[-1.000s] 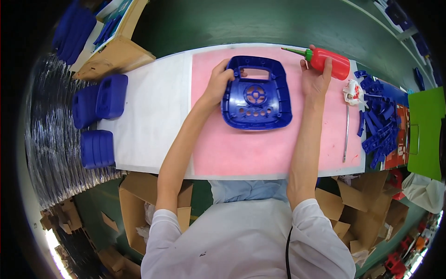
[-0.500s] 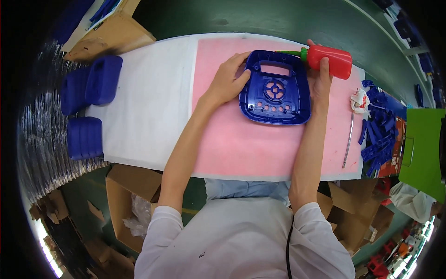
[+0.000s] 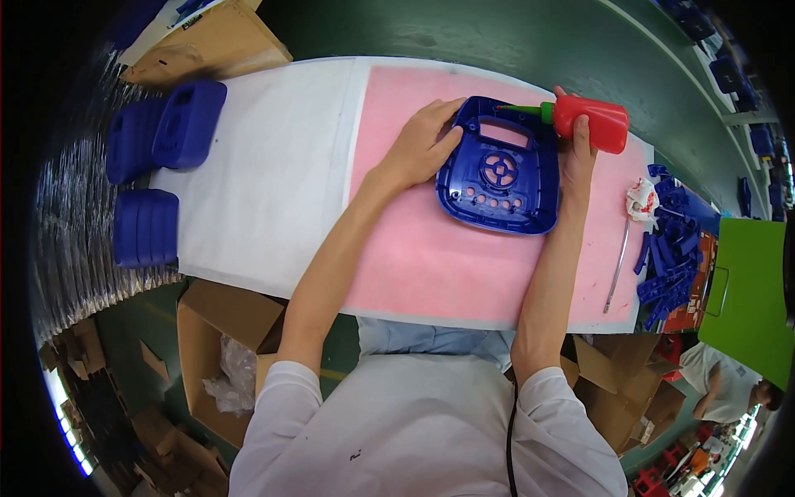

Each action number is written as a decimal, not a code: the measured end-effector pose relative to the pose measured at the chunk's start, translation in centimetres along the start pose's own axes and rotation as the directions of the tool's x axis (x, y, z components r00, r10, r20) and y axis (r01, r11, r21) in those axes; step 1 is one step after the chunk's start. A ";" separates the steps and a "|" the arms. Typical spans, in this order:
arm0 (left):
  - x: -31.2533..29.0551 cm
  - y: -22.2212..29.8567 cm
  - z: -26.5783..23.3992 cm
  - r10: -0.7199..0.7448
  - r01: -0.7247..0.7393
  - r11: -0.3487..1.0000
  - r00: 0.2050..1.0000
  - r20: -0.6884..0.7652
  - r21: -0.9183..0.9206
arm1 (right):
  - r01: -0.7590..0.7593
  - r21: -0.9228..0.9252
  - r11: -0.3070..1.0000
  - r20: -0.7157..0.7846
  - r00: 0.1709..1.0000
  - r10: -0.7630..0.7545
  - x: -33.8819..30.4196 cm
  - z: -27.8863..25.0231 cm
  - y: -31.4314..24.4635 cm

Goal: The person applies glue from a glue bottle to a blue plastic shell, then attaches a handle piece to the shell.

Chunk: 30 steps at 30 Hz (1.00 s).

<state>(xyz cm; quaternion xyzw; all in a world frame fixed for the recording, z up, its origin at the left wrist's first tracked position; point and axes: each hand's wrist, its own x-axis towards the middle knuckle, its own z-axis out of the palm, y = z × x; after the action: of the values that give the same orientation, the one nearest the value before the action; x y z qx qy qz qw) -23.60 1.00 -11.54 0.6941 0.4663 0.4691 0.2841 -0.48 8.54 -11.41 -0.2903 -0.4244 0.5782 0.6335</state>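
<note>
— What do our two hands have hold of?
— Our left hand (image 3: pixel 424 145) grips the upper left edge of the blue cover (image 3: pixel 468 170), fingers curled round its rim. Our right hand (image 3: pixel 577 157) is wrapped round the red bottle (image 3: pixel 603 124), just beside the cover's right edge.

— And the bottle's tip?
— The green nozzle (image 3: pixel 526 109) points left, its end at the top part of the cover, above the handle opening. We cannot tell whether it touches.

— Where is the cover itself?
— Over the pink sheet (image 3: pixel 447 265), ribbed inside facing us; we can't tell if it rests there or is lifted.

— What lies further out?
— To the right, a metal rod (image 3: pixel 617 269), a red-stained crumpled tissue (image 3: pixel 642 199) and a heap of small blue parts (image 3: pixel 667 257). To the left, past the white sheet (image 3: pixel 265 166), a blue stack (image 3: pixel 146 228) of shells.

— Any writing?
— The cardboard box (image 3: pixel 211 50) at the upper left bears dark lettering near its top edge, and our shirt (image 3: pixel 397 414) has a small dark mark, too small for us to read.
</note>
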 end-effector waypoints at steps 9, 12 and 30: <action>0.0 0.0 -0.1 -0.051 0.051 0.999 0.998 0.022 0.007 | -0.004 -0.038 0.999 0.004 1.000 0.004 0.0 0.2 -0.2; 0.0 -0.1 0.0 -0.046 0.046 0.999 0.999 0.011 0.003 | -0.001 -0.048 0.999 -0.003 1.000 0.001 -0.1 0.3 -0.2; -0.1 -0.3 0.2 -0.040 0.039 0.999 0.999 -0.029 -0.015 | 0.005 -0.083 0.997 0.051 0.999 -0.001 -0.2 0.3 -0.3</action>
<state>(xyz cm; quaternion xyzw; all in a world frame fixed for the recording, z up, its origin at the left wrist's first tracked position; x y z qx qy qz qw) -23.52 1.05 -11.85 0.6757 0.4807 0.4770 0.2912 -0.54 8.22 -11.04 -0.3009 -0.4645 0.5662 0.6108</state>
